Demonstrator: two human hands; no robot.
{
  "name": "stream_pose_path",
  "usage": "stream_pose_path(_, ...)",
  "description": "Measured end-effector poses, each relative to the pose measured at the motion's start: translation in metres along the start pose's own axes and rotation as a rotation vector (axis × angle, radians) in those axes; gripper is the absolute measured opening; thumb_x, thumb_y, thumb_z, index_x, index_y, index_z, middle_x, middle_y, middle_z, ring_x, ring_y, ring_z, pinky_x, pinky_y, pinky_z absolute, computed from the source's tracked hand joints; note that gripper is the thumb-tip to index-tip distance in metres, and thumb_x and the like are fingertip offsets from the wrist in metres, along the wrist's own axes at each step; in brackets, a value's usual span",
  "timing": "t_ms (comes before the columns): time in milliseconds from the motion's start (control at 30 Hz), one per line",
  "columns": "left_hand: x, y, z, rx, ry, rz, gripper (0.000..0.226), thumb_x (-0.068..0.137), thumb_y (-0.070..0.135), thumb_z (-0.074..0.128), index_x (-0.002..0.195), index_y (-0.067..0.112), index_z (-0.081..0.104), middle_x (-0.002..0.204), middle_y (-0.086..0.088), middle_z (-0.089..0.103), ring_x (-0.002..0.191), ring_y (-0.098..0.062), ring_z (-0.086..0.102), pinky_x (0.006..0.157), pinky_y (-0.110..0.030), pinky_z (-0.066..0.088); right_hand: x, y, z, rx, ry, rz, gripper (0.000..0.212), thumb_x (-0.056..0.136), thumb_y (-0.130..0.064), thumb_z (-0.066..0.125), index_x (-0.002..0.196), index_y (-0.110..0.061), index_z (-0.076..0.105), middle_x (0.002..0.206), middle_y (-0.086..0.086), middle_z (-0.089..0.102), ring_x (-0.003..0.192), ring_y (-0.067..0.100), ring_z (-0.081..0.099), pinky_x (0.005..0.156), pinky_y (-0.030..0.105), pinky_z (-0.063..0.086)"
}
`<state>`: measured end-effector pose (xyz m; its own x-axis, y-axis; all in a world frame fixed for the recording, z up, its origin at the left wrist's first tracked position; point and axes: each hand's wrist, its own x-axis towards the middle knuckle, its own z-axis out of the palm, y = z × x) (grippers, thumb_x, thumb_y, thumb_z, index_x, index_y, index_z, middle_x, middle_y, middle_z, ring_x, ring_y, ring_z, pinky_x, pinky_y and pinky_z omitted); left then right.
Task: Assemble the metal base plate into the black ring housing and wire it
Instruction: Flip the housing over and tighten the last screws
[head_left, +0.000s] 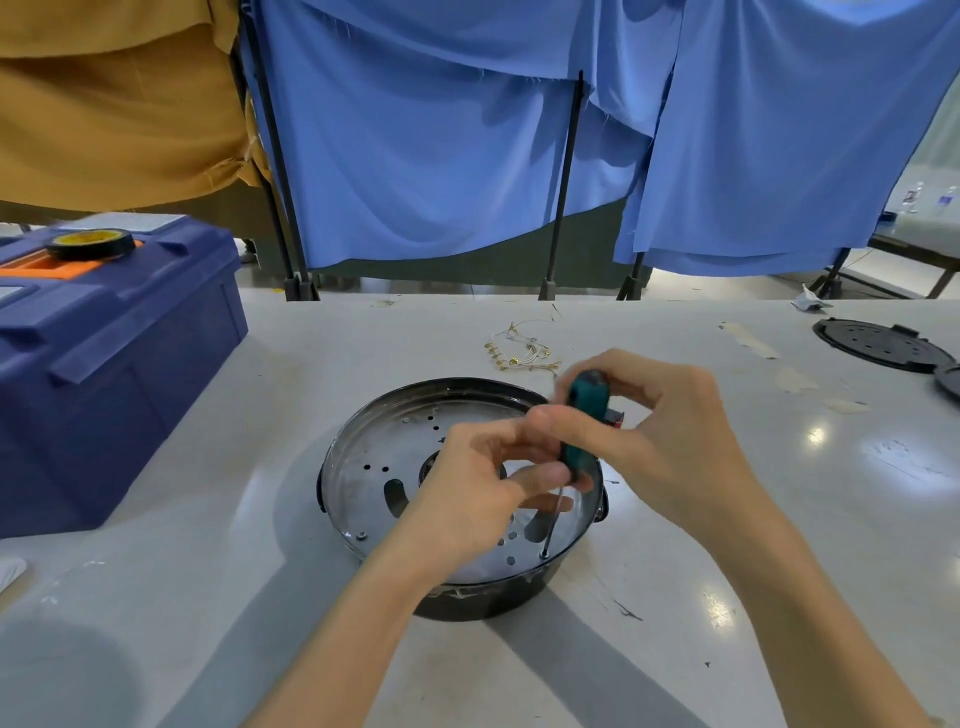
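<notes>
Just below the middle of the frame, the black ring housing (467, 600) sat on the pale table (727, 519), with the metal base plate (379, 441) lying flat inside it, its holes and slots facing up. Both hands met over the right half of the plate. The right hand (660, 431) came in from the lower right and curled its fingers round the top of the teal handle of a screwdriver (581, 421), thumb against the near side. The left hand (467, 483), reaching up from the bottom centre, covered the middle of the plate and pinched the lower end of that handle between thumb and curled fingers. The screwdriver stood nearly upright, leaning slightly toward the top right, and its thin shaft ran down to a screw (544, 554) near the plate's lower right edge, just inside the housing wall. A second screw head showed at the plate's lower left rim.

Beyond the housing, toward the upper centre of the table, lay a loose bundle of wires (522, 353) with brass terminals, well apart from both hands. A blue toolbox (114, 374) filled the left side, a roll of tape (91, 243) resting on its lid. At the right edge lay a black lid (878, 345) with small holes. Blue cloth (441, 130) and mustard cloth (114, 104) hung behind the table.
</notes>
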<state>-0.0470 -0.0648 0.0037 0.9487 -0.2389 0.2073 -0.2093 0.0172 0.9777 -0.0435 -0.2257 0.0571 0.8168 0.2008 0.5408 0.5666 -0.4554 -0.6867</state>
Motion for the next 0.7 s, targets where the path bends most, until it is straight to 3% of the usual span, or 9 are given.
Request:
stream_pose_path(67, -0.002, -0.001, -0.005, -0.043, -0.061, -0.024, 0.027, 0.095, -0.002, 0.054, 0.1, 0.017, 0.072, 0.097, -0.006, 0.076, 0.096, -0.023, 0.073, 0.079, -0.031, 0.059, -0.002, 0.001, -0.001, 0.179, -0.145, 0.01, 0.042, 0.081, -0.049, 0.074, 0.115, -0.025, 0.071, 0.099, -0.015, 0.075, 0.096, 0.004, 0.07, 0.087, 0.024, 0.057)
stream_pose_path(133, -0.003, 0.002, -0.006, -0.014, -0.095, -0.01, 0.02, 0.089, 0.011, 0.066, 0.101, 0.026, 0.073, 0.101, -0.002, 0.076, 0.102, -0.017, 0.07, 0.087, -0.034, 0.057, -0.003, 0.0, 0.004, 0.227, -0.101, 0.008, 0.032, 0.079, -0.046, 0.074, 0.105, -0.026, 0.073, 0.09, -0.013, 0.076, 0.088, 0.003, 0.072, 0.079, 0.017, 0.056)
stream_pose_path(200, -0.003, 0.001, -0.003, 0.071, -0.054, 0.005, 0.024, 0.076, 0.024, 0.082, 0.096, 0.035, 0.073, 0.098, 0.003, 0.076, 0.098, -0.015, 0.071, 0.091, -0.037, 0.054, -0.002, -0.001, 0.01, 0.088, 0.022, 0.013, 0.038, 0.065, -0.058, 0.073, 0.088, -0.027, 0.071, 0.076, -0.014, 0.073, 0.077, -0.001, 0.069, 0.07, 0.01, 0.052)
stream_pose_path(267, -0.003, -0.001, -0.001, 0.015, -0.012, -0.016, 0.016, 0.081, 0.02, 0.077, 0.091, 0.033, 0.076, 0.095, 0.003, 0.076, 0.09, -0.018, 0.074, 0.086, -0.034, 0.058, 0.0, -0.002, 0.01, 0.04, 0.021, 0.027, 0.046, 0.061, -0.063, 0.072, 0.089, -0.027, 0.072, 0.077, -0.014, 0.072, 0.08, -0.001, 0.068, 0.072, 0.012, 0.053)
stream_pose_path(367, -0.004, -0.002, -0.008, -0.051, -0.074, -0.054, 0.03, 0.097, 0.002, 0.054, 0.101, 0.024, 0.074, 0.106, 0.001, 0.075, 0.102, -0.018, 0.071, 0.089, -0.036, 0.057, 0.0, 0.0, 0.004, 0.329, -0.121, 0.035, 0.04, 0.077, -0.042, 0.073, 0.113, -0.026, 0.072, 0.1, -0.01, 0.075, 0.093, 0.008, 0.072, 0.073, 0.022, 0.06)
stream_pose_path(467, -0.005, -0.001, -0.01, -0.051, -0.061, -0.012, 0.023, 0.084, 0.008, 0.071, 0.095, 0.028, 0.076, 0.105, 0.002, 0.075, 0.104, -0.017, 0.069, 0.091, -0.043, 0.056, -0.001, 0.0, 0.008, 0.355, -0.046, -0.024, 0.026, 0.077, -0.03, 0.073, 0.103, -0.024, 0.074, 0.093, -0.009, 0.076, 0.086, 0.012, 0.074, 0.069, 0.018, 0.057)
stream_pose_path(567, -0.004, -0.001, -0.005, -0.095, 0.063, 0.042, 0.016, 0.074, 0.012, 0.082, 0.079, 0.026, 0.077, 0.091, -0.001, 0.076, 0.092, -0.023, 0.072, 0.076, -0.034, 0.06, 0.003, -0.003, 0.014, 0.246, 0.032, -0.029, 0.028, 0.072, -0.028, 0.084, 0.09, -0.024, 0.063, 0.081, -0.012, 0.069, 0.074, 0.01, 0.07, 0.064, 0.015, 0.053)
stream_pose_path(633, -0.003, 0.002, -0.004, -0.123, 0.051, 0.002, 0.024, 0.088, 0.004, 0.066, 0.082, 0.025, 0.077, 0.09, 0.0, 0.076, 0.086, -0.022, 0.074, 0.073, -0.026, 0.059, 0.004, -0.001, 0.012, 0.216, -0.03, -0.018, 0.032, 0.074, -0.035, 0.083, 0.096, -0.026, 0.061, 0.079, -0.012, 0.069, 0.073, 0.01, 0.069, 0.064, 0.016, 0.053)
stream_pose_path(700, -0.005, 0.005, -0.005, -0.062, -0.021, -0.044, 0.03, 0.097, 0.004, 0.054, 0.091, 0.025, 0.074, 0.092, 0.006, 0.076, 0.09, -0.017, 0.073, 0.078, -0.024, 0.058, 0.001, -0.001, 0.008, 0.281, -0.108, -0.012, 0.03, 0.08, -0.035, 0.079, 0.108, -0.029, 0.068, 0.088, -0.008, 0.074, 0.083, 0.012, 0.073, 0.072, 0.025, 0.06)
